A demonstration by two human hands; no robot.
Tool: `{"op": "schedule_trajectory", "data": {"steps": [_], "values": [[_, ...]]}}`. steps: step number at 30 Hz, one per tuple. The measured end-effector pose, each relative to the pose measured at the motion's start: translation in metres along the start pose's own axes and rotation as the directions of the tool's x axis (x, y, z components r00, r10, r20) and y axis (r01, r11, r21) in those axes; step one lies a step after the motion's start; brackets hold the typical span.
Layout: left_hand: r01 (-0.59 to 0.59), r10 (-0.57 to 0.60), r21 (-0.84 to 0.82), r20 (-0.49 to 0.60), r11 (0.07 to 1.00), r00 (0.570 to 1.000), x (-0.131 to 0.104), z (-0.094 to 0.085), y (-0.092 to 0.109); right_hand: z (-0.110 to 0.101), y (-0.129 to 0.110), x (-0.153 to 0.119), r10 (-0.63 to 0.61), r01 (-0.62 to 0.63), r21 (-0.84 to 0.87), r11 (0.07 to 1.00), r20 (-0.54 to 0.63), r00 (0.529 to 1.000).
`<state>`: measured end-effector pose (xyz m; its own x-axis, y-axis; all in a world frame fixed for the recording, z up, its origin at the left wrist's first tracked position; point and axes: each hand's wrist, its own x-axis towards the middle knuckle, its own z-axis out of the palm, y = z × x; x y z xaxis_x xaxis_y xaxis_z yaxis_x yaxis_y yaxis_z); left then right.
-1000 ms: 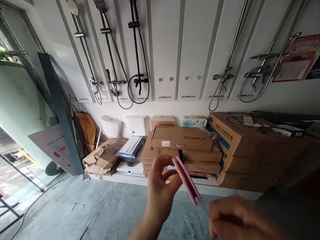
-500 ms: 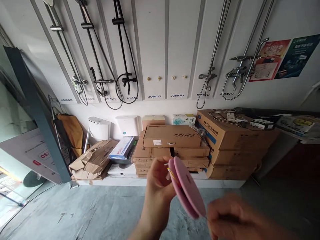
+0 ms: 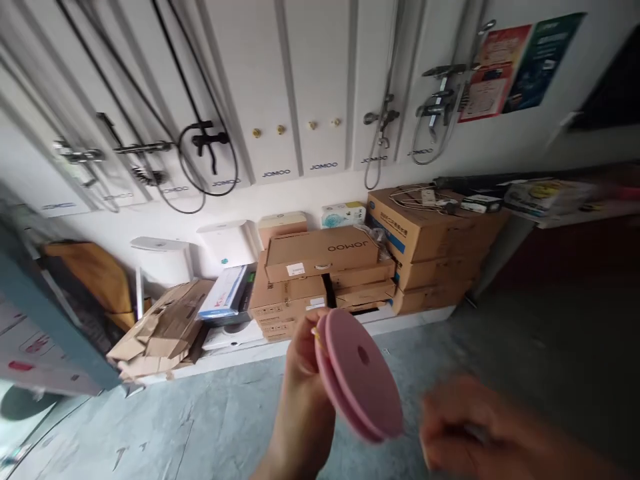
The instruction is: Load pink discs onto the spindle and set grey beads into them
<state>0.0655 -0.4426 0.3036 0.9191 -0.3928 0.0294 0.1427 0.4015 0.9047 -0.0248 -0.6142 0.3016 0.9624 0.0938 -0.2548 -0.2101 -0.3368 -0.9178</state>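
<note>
Pink, round and flat, a spool [image 3: 361, 383] is held up in the air by the left hand [image 3: 305, 373], above the grey floor [image 3: 175, 427]. The right hand [image 3: 480, 433] is blurred just beside it; its grip cannot be told. Nothing looks unwound yet

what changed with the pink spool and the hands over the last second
The left hand has turned the pink spool from edge-on until its round face and centre hole show. The view swung right. The left hand keeps its grip; the blurred right hand stays low beside it, apart from the spool.
</note>
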Motion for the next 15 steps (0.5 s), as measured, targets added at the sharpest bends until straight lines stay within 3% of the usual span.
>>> {"op": "schedule_trajectory", "data": {"steps": [1,3,5,6,7,9,11,12,13,15], "values": [[0.119,-0.111,-0.062,0.116,0.991,0.987,0.002,0.004,-0.001,-0.006,0.004,0.008,0.037,-0.039,0.052,0.998,0.046,0.998],[0.263,-0.240,0.001,0.412,0.965,0.879,0.005,0.015,-0.005,-0.032,0.003,0.017,0.022,-0.029,0.182,0.983,0.036,0.999],[0.159,-0.264,0.219,0.632,0.963,0.729,0.011,0.031,-0.012,-0.060,-0.007,0.005,-0.045,0.078,0.224,0.971,-0.147,0.988],[0.052,-0.266,0.319,0.675,0.946,0.688,0.015,0.041,-0.018,-0.070,-0.014,-0.009,-0.078,0.126,0.194,0.973,-0.238,0.968],[-0.044,-0.249,0.384,0.677,0.922,0.693,0.019,0.052,-0.025,-0.075,-0.020,-0.026,-0.107,0.155,0.137,0.978,-0.304,0.947],[-0.153,-0.134,0.391,0.615,0.908,0.777,0.027,0.077,-0.039,-0.071,-0.024,-0.065,-0.139,0.151,0.005,0.989,-0.358,0.923],[-0.148,0.000,0.251,0.508,0.957,0.861,0.034,0.105,-0.052,-0.059,-0.014,-0.096,-0.125,0.103,-0.074,0.992,-0.412,0.903],[-0.095,0.010,0.152,0.484,0.984,0.875,0.037,0.120,-0.058,-0.056,-0.004,-0.106,-0.100,0.078,-0.069,0.995,-0.424,0.900],[-0.008,-0.029,0.069,0.507,0.998,0.862,0.038,0.135,-0.062,-0.058,0.009,-0.112,-0.070,0.061,-0.035,0.998,-0.422,0.904],[0.212,-0.170,0.009,0.636,0.977,0.753,0.038,0.166,-0.071,-0.081,0.038,-0.120,-0.030,0.058,0.057,0.997,-0.404,0.914]]}}
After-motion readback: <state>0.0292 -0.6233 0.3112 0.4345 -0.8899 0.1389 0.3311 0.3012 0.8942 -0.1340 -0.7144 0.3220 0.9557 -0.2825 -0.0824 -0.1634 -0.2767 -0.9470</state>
